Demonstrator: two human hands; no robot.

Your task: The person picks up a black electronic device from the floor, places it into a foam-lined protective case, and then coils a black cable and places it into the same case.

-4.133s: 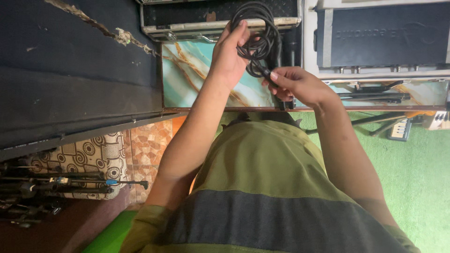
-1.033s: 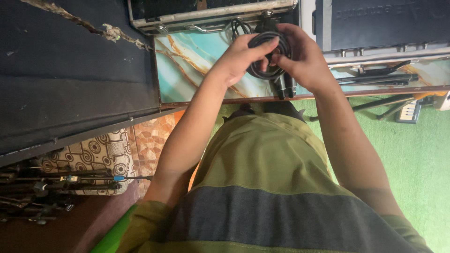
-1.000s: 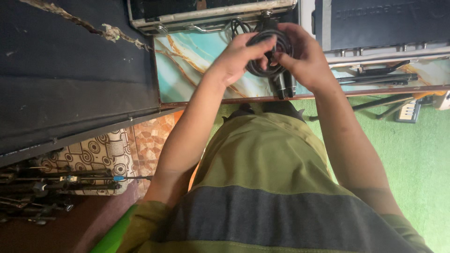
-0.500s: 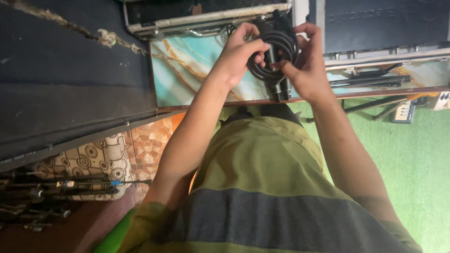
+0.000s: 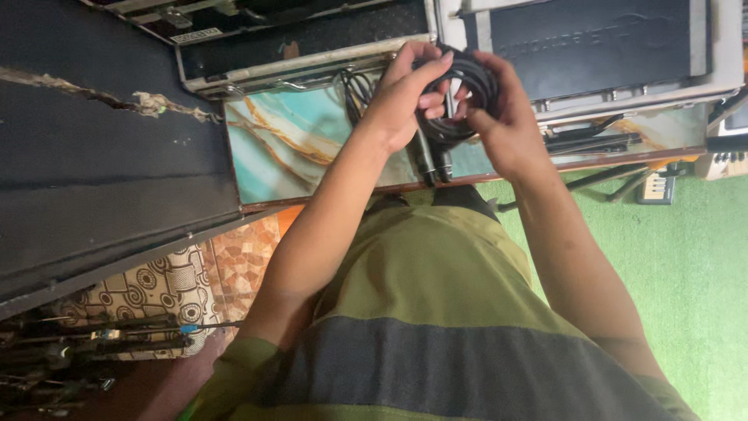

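Observation:
A coiled black cable (image 5: 471, 93) is gripped between both of my hands above a table with a turquoise marbled top (image 5: 288, 144). My left hand (image 5: 405, 97) wraps its fingers over the coil's left side. My right hand (image 5: 506, 125) grips the coil from the right. Two black connector ends (image 5: 432, 160) hang down from the coil, just below my left hand. More loose black cable (image 5: 354, 86) lies on the table behind my left hand.
An open black equipment case (image 5: 312, 35) lies at the table's back, a second dark case (image 5: 600, 47) to its right. A black panel (image 5: 101, 179) is at left. Green carpet (image 5: 686, 265) covers the floor at right, with a small keyboard (image 5: 728, 164).
Four seconds ago the coil was held high and looser. Both hands have since closed in around it and brought it lower over the table; the connector ends now hang below.

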